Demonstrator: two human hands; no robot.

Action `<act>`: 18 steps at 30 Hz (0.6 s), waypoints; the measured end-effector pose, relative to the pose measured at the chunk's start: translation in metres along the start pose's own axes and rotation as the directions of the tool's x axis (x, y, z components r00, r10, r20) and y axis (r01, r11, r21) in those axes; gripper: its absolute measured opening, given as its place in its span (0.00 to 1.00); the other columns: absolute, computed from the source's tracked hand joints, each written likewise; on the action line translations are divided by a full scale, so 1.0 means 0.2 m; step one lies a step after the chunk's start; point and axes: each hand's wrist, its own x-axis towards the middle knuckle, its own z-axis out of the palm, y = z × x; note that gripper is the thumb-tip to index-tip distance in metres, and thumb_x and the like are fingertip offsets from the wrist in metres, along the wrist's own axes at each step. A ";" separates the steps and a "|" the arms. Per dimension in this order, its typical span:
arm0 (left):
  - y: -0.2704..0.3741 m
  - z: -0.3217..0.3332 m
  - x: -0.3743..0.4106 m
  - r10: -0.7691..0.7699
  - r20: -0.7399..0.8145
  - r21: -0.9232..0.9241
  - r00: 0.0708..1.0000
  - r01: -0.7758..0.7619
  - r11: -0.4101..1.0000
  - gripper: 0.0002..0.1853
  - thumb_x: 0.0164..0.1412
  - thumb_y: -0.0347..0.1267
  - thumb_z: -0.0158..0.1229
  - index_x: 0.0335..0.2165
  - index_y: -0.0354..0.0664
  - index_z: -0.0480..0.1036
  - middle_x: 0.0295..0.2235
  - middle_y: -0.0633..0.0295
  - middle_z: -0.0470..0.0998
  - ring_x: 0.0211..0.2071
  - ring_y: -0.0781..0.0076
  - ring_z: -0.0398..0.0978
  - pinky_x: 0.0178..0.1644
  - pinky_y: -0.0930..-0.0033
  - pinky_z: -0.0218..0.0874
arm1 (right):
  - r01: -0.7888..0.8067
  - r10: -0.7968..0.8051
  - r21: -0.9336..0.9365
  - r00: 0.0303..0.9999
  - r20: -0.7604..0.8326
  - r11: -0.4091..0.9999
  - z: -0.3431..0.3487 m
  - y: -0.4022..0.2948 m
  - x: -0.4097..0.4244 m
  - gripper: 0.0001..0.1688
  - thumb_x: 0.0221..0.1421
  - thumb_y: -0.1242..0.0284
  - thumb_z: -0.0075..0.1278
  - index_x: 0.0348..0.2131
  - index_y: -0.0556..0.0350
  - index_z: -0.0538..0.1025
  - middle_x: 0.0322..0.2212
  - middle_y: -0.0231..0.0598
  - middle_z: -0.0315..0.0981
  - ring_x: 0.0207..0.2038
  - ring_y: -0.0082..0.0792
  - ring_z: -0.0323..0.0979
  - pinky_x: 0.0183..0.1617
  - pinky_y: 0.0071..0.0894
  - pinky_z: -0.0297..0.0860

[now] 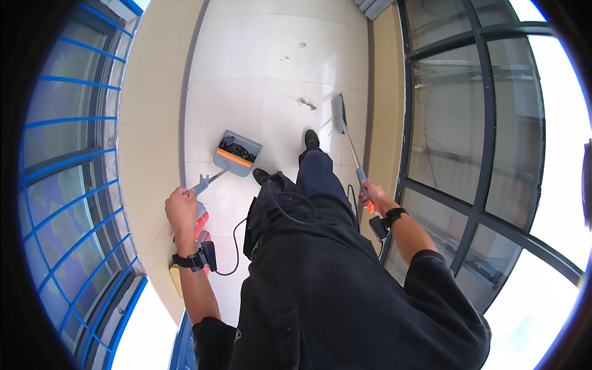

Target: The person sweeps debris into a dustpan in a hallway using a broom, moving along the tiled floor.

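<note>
My left hand (181, 209) grips the grey handle of a long-handled dustpan (237, 152). Its grey pan with an orange comb strip rests on the tiles at left and holds dark debris (235, 149). In my right hand (373, 196) is the grey and orange handle of a broom (352, 148). The grey broom head (341, 113) lies near the right wall, its dark bristles turned to the right. A small patch of grey dirt (306, 103) is on the floor left of the broom head, ahead of my feet.
Light floor tiles (226, 55) run between two low beige walls with dark skirting. Smaller dirt specks (302, 45) lie farther ahead. A window with blue bars (69, 157) is at left, dark-framed glazing (481, 92) at right. Red and yellow objects (201, 226) stand by my left forearm.
</note>
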 end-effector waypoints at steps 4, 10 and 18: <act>-0.03 0.00 -0.03 -0.033 0.010 -0.012 0.999 0.033 0.999 0.12 0.50 0.34 0.60 0.32 0.36 0.77 0.27 0.46 0.78 0.32 0.47 0.76 0.37 0.57 0.67 | -0.031 0.029 0.030 0.997 0.071 0.999 0.04 0.04 -0.07 0.15 0.63 0.64 0.35 0.49 0.36 0.58 0.19 0.30 0.56 0.14 0.18 0.53 0.12 0.15 0.51; -0.13 0.06 -0.10 -0.034 0.010 -0.013 0.999 0.034 0.999 0.12 0.51 0.34 0.59 0.33 0.37 0.77 0.26 0.48 0.78 0.30 0.48 0.76 0.36 0.57 0.67 | 0.053 -0.063 0.086 0.991 0.118 0.995 0.00 -0.05 -0.26 0.25 0.62 0.65 0.37 0.58 0.36 0.56 0.19 0.31 0.56 0.14 0.18 0.52 0.12 0.18 0.51; -0.11 0.04 -0.20 -0.063 -0.011 -0.031 0.998 0.062 0.998 0.10 0.51 0.32 0.60 0.32 0.38 0.77 0.24 0.49 0.78 0.28 0.50 0.77 0.34 0.57 0.67 | 0.348 -0.433 -0.637 0.901 0.024 0.688 0.09 -0.43 -0.32 0.30 0.60 0.66 0.39 0.61 0.43 0.57 0.15 0.33 0.61 0.11 0.23 0.59 0.11 0.25 0.58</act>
